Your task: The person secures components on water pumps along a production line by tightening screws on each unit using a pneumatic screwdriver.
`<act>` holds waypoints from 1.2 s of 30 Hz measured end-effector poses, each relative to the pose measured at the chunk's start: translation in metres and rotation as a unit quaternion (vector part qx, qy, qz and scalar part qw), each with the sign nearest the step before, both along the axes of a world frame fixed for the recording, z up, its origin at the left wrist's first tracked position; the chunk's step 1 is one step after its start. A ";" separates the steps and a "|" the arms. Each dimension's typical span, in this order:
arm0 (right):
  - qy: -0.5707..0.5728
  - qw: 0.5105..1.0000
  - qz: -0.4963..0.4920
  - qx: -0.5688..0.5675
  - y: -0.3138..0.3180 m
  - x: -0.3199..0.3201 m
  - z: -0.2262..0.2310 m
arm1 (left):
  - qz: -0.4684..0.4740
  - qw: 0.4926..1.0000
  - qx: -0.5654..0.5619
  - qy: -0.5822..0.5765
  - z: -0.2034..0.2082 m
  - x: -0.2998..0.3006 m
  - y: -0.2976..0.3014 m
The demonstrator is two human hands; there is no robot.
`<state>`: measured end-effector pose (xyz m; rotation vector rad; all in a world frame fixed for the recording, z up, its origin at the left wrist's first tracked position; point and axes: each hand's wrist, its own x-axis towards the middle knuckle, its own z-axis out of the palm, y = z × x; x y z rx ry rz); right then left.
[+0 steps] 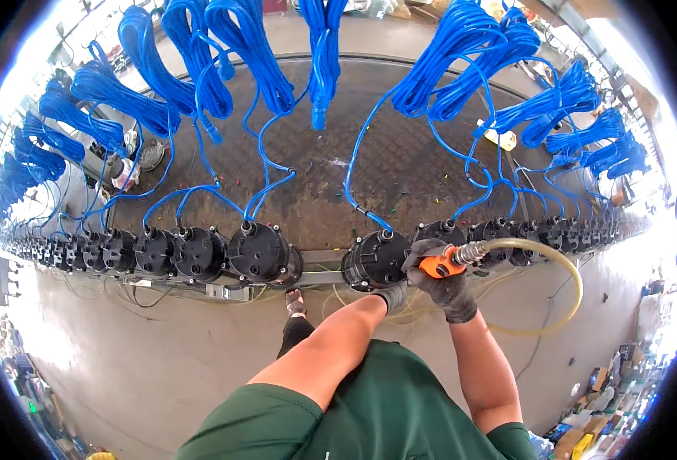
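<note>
My right hand, in a dark grey glove, is closed around an orange air gun with a metal coupling. From the coupling a yellowish clear hose loops out to the right and back. Just left of the air gun stands a black round housing with a blue cable rising from its top. My left hand, gloved too, is at the lower right side of this housing, its fingers hidden. The air gun's tip is hidden by my glove and the housing.
Similar black housings line the bench edge on both sides. Bundled blue cables hang over the dark bench top, where small coloured bits lie scattered. Hoses and a cord trail over the floor. Boxes are piled at lower right.
</note>
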<state>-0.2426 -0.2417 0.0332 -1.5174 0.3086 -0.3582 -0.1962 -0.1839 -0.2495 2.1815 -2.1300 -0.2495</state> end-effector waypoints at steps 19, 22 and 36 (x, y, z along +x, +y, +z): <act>-0.014 0.997 0.026 -0.076 -0.016 0.010 -0.008 | 0.074 0.962 0.125 0.230 0.084 0.086 0.153; -0.026 0.986 -0.006 -0.163 -0.010 0.014 -0.009 | 0.306 0.900 -0.045 0.307 0.039 0.107 0.161; -0.046 0.997 -0.010 -0.053 0.011 0.029 0.045 | 0.259 0.911 0.021 0.322 0.061 0.170 0.084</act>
